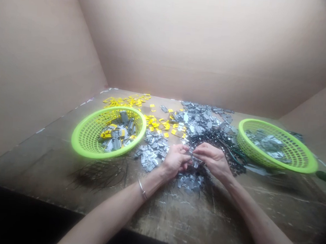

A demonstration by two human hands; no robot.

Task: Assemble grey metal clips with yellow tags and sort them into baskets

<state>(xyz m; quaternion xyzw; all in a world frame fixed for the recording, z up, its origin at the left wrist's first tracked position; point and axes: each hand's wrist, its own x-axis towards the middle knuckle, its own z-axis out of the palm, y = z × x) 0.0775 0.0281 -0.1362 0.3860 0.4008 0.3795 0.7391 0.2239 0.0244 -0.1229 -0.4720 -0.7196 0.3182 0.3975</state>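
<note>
The left hand [175,160] and right hand [213,161] pinch a small grey part [189,152] between them, its shape hard to make out in the blur; a heap of similar grey parts [189,182] lies just below the hands.

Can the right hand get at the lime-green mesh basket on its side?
Probably yes. The right hand sits near the lime-green plastic mesh basket, with only a low heap of dark tangled wire between them. It seems to pinch a small grey piece with the left hand, so must let go first.
</note>
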